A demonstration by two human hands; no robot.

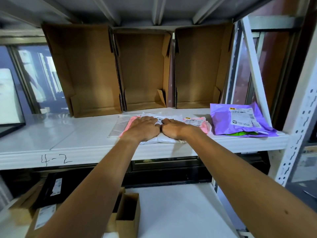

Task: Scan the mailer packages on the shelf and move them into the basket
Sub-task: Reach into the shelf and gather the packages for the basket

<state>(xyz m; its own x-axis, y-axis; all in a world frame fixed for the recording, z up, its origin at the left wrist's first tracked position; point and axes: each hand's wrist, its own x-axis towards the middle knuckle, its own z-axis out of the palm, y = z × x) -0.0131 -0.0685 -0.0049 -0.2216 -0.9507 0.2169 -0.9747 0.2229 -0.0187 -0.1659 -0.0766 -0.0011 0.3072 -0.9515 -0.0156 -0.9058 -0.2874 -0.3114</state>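
White mailer [158,140] atop pink mailer [203,125], under flat open left hand [143,128] and right hand [174,129]; purple mailer [223,121] waits; basket unseen, nothing visibly moved.

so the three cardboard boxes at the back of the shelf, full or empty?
Empty. All three cardboard boxes stand on end, open sides facing the camera, bare brown interiors showing.
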